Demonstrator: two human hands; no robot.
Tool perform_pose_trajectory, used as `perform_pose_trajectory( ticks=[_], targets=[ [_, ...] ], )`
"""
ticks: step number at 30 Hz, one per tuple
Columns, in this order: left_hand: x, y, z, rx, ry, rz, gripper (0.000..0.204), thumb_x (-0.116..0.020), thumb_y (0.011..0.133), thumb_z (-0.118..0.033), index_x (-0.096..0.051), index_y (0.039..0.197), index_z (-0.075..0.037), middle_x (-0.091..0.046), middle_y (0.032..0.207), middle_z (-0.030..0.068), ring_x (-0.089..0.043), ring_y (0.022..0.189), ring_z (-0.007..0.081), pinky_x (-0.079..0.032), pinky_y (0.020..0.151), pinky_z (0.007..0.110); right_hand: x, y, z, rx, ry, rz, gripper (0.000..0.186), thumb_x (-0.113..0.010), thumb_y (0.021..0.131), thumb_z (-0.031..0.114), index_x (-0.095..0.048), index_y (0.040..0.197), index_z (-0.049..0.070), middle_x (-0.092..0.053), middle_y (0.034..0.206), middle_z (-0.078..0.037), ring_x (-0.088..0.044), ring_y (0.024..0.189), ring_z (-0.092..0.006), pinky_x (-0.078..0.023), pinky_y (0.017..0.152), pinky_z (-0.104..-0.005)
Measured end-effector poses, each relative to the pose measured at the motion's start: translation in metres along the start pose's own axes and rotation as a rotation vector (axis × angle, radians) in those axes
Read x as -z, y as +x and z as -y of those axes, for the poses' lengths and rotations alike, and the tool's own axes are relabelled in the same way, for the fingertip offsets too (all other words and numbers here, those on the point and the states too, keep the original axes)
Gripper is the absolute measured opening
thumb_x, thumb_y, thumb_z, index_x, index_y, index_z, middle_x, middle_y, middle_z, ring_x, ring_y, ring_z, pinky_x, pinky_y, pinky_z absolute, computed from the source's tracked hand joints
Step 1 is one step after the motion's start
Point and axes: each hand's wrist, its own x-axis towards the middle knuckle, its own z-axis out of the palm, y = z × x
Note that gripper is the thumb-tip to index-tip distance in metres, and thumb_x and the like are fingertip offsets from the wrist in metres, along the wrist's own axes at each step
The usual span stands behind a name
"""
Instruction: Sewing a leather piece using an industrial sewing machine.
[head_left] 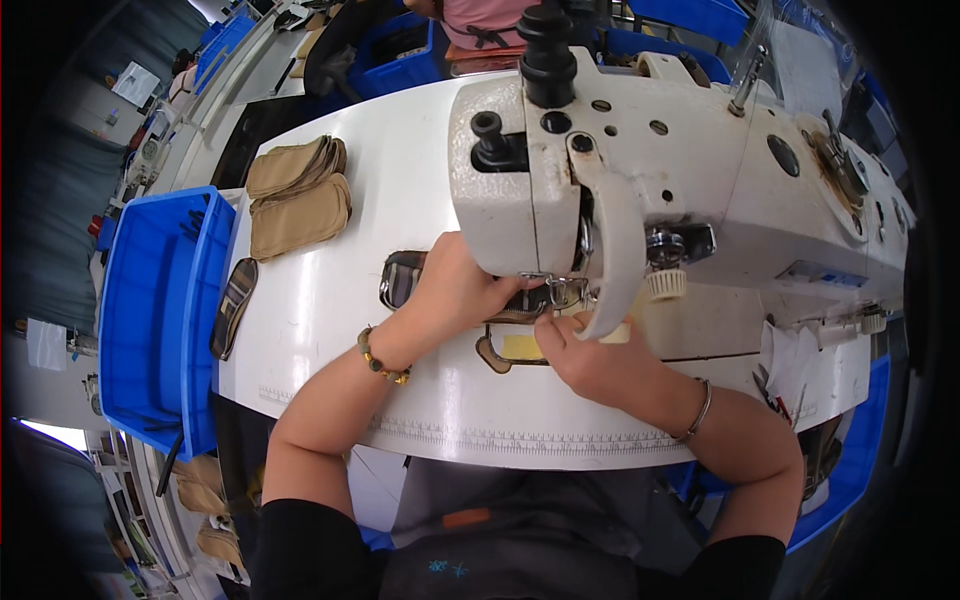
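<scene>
A dark striped fabric piece (402, 279) with a rounded end lies on the white table, its right part beneath the presser foot (566, 292) of a white sewing machine (690, 170). My left hand (455, 287) rests over the piece, thumb and fingers closed on it just left of the foot. In front of the foot, my right hand (590, 352) pinches the near edge of the same piece. Its fingertips are partly hidden behind the machine's white lever. Close by my right fingers, a yellow patch (522, 347) lies beside a small brown-edged curved shape (491, 354).
Tan fabric pieces (300, 217) are stacked at the table's far left. Another striped piece (235, 308) lies by a blue bin (150, 320) at the left edge. Small scissors (770, 390) lie at the right. Beyond the table, a person in pink (488, 22) is partly visible.
</scene>
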Motion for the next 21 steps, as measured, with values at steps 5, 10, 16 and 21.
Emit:
perform_pose_trajectory(
  ticks=[5, 10, 16, 21],
  targets=[
    [0.000, 0.005, -0.001, -0.049, 0.005, -0.019, 0.025, -0.085, 0.075, -0.019, -0.078, 0.097, -0.012, -0.073, 0.081, 0.0131, -0.070, 0.073, 0.0351, -0.055, 0.066, 0.040, -0.004, -0.001, -0.003, 0.009, 0.031, -0.010, 0.033, -0.067, 0.071, 0.011, -0.068, 0.102, 0.000, -0.060, 0.078, 0.000, -0.057, 0.063, -0.0127, -0.041, 0.048, -0.0301],
    [0.006, 0.003, -0.011, -0.033, 0.030, -0.039, 0.027, -0.086, 0.074, -0.021, -0.077, 0.097, -0.012, -0.073, 0.082, 0.0131, -0.070, 0.073, 0.0357, -0.055, 0.066, 0.040, 0.003, 0.004, -0.002, -0.042, 0.026, -0.006, 0.018, -0.063, 0.082, 0.010, -0.066, 0.098, 0.004, -0.060, 0.072, -0.004, -0.065, 0.067, -0.0210, -0.053, 0.057, -0.0332],
    [0.016, 0.003, -0.023, 0.072, -0.017, 0.003, 0.025, -0.086, 0.074, -0.022, -0.078, 0.095, -0.011, -0.073, 0.082, 0.0141, -0.070, 0.076, 0.0359, -0.055, 0.067, 0.041, -0.001, 0.001, -0.004, -0.055, 0.077, 0.065, 0.021, -0.064, 0.081, 0.009, -0.066, 0.101, 0.004, -0.063, 0.078, -0.006, -0.066, 0.068, -0.0215, -0.054, 0.058, -0.0327],
    [0.019, 0.000, -0.023, -0.020, 0.222, -0.070, 0.024, -0.085, 0.074, -0.024, -0.078, 0.091, -0.010, -0.073, 0.084, 0.0115, -0.069, 0.076, 0.0346, -0.055, 0.067, 0.041, -0.010, -0.004, -0.008, 0.017, 0.050, 0.027, 0.024, -0.064, 0.081, 0.008, -0.067, 0.104, 0.003, -0.064, 0.080, -0.005, -0.066, 0.068, -0.0205, -0.055, 0.058, -0.0328]
  ],
)
